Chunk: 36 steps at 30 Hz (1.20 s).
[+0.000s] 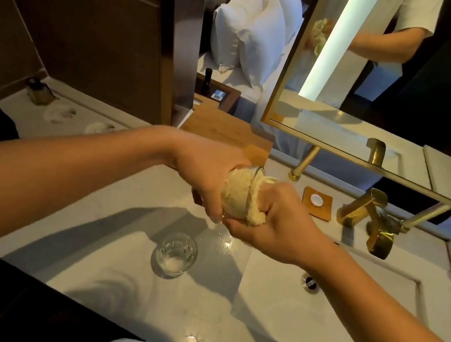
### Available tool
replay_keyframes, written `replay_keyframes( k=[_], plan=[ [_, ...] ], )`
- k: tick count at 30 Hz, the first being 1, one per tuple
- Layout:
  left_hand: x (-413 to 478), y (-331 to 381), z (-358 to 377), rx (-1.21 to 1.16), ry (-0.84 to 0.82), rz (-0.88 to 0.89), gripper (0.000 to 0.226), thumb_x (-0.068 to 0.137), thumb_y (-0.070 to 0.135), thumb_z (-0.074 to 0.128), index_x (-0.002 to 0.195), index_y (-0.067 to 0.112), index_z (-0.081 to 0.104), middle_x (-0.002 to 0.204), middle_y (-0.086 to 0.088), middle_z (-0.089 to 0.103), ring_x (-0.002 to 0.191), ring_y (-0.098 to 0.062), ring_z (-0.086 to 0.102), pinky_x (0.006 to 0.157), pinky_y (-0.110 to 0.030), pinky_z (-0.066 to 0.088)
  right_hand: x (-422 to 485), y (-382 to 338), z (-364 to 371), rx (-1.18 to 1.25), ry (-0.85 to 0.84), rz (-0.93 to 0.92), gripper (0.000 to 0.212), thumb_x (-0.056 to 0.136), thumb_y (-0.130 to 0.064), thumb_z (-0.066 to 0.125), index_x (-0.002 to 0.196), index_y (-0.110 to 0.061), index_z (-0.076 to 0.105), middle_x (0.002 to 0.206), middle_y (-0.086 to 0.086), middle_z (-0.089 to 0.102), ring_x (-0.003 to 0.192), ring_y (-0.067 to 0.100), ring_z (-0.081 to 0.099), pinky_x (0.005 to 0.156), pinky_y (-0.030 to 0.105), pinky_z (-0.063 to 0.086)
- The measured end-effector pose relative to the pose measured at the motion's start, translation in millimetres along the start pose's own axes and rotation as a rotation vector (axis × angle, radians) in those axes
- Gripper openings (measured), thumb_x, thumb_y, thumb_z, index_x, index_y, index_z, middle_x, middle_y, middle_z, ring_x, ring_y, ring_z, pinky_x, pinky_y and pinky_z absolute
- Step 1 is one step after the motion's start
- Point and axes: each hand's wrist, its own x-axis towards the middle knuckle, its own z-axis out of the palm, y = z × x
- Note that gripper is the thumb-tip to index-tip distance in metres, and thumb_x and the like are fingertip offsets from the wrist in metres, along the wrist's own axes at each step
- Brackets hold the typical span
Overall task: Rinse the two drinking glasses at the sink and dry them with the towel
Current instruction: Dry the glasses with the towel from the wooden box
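Two glasses show. The held glass [237, 198] lies sideways in the left hand [202, 177], whose fingers curl round it. The pale towel [255, 218] is stuffed into its mouth and gripped by the right hand [281, 222]. Below both hands, the second glass [174, 255] stands upright on the tabletop [101, 263]. Beyond the right hand stands a gold faucet [366, 212], and under its wrist lies the sink [283, 318].

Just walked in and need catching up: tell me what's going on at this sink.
A person is drying one drinking glass: the left hand grips it tilted sideways, the right hand pushes a cream towel into its mouth. The second glass stands upright on the white countertop, left of the basin. The gold faucet shows no running water.
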Motion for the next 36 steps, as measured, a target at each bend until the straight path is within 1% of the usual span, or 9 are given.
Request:
replay_keyframes(
  k=[4, 7, 12, 14, 18, 20, 27, 33, 36],
  plan=[
    [12, -11, 43, 0.616, 0.515, -0.014, 0.062, 0.072, 0.039, 0.084, 0.123, 0.023, 0.053, 0.107, 0.004, 0.064, 0.091, -0.016, 0.061, 0.071, -0.035, 0.056, -2, -10, -2, 0.802, 0.054, 0.553, 0.017, 0.077, 0.007, 0.076, 0.092, 0.003, 0.069, 0.084, 0.015, 0.07, 0.074, 0.025, 0.07, 0.067, 0.029, 0.06],
    [18, -20, 64, 0.747, 0.825, 0.113, 0.064, 0.074, 0.041, 0.083, 0.127, 0.02, 0.054, 0.115, 0.0, 0.065, 0.098, -0.019, 0.058, 0.071, -0.038, 0.055, 1, -13, 10, 1.214, 0.215, 0.683, 0.024, 0.077, 0.019, 0.066, 0.09, -0.001, 0.065, 0.076, 0.012, 0.067, 0.068, 0.022, 0.069, 0.066, 0.035, 0.06],
    [5, -1, 9, 0.147, 0.049, 0.005, 0.053, 0.067, 0.028, 0.09, 0.109, 0.032, 0.059, 0.095, 0.016, 0.066, 0.087, -0.004, 0.063, 0.071, -0.026, 0.053, -14, -4, 5, 0.293, 0.047, 0.248, 0.012, 0.077, 0.0, 0.081, 0.086, 0.002, 0.073, 0.082, 0.015, 0.072, 0.07, 0.019, 0.069, 0.063, 0.03, 0.059],
    [3, 1, 6, 0.001, -0.058, 0.025, 0.042, 0.066, 0.017, 0.09, 0.091, 0.032, 0.061, 0.08, 0.017, 0.067, 0.075, -0.002, 0.065, 0.063, -0.02, 0.05, -11, -1, 1, 0.086, -0.058, 0.154, 0.012, 0.077, -0.004, 0.082, 0.084, 0.003, 0.073, 0.081, 0.014, 0.072, 0.071, 0.021, 0.067, 0.062, 0.033, 0.057],
    [19, -18, 58, 0.646, 0.667, 0.099, 0.06, 0.075, 0.039, 0.083, 0.125, 0.022, 0.054, 0.108, 0.004, 0.065, 0.091, -0.016, 0.062, 0.071, -0.036, 0.055, -9, -10, -4, 0.843, 0.09, 0.541, 0.016, 0.078, 0.009, 0.073, 0.088, -0.003, 0.071, 0.077, 0.008, 0.073, 0.07, 0.019, 0.071, 0.063, 0.029, 0.061],
    [24, -27, 72, 0.648, 0.86, 0.223, 0.058, 0.081, 0.044, 0.076, 0.127, 0.015, 0.057, 0.111, -0.003, 0.067, 0.092, -0.02, 0.062, 0.07, -0.041, 0.054, -6, -9, 2, 1.122, 0.189, 0.645, 0.021, 0.079, 0.013, 0.069, 0.091, -0.004, 0.068, 0.074, 0.008, 0.072, 0.069, 0.02, 0.072, 0.065, 0.033, 0.061],
    [14, -11, 13, -0.01, 0.025, -0.019, 0.054, 0.067, 0.02, 0.089, 0.11, 0.026, 0.057, 0.097, 0.006, 0.064, 0.085, -0.011, 0.064, 0.067, -0.025, 0.053, -15, -5, -6, 0.423, 0.001, 0.38, 0.009, 0.082, -0.006, 0.078, 0.087, -0.013, 0.075, 0.079, 0.0, 0.073, 0.073, 0.011, 0.071, 0.063, 0.019, 0.056],
    [25, -13, 82, 0.532, 0.916, 0.105, 0.069, 0.071, 0.03, 0.085, 0.13, 0.017, 0.051, 0.113, -0.002, 0.063, 0.095, -0.02, 0.059, 0.075, -0.041, 0.056, -6, 0, 6, 0.89, 0.395, 0.534, 0.06, 0.081, -0.041, 0.067, 0.093, 0.017, 0.064, 0.079, 0.021, 0.066, 0.073, 0.031, 0.065, 0.064, 0.038, 0.054],
    [16, -3, 59, 0.374, 0.578, 0.084, 0.066, 0.071, 0.035, 0.085, 0.125, 0.028, 0.047, 0.109, 0.007, 0.061, 0.094, -0.013, 0.059, 0.075, -0.034, 0.056, -11, -3, 12, 0.792, 0.412, 0.52, 0.061, 0.081, -0.052, 0.06, 0.087, 0.008, 0.07, 0.073, 0.015, 0.07, 0.069, 0.025, 0.067, 0.063, 0.033, 0.055]
  ],
)
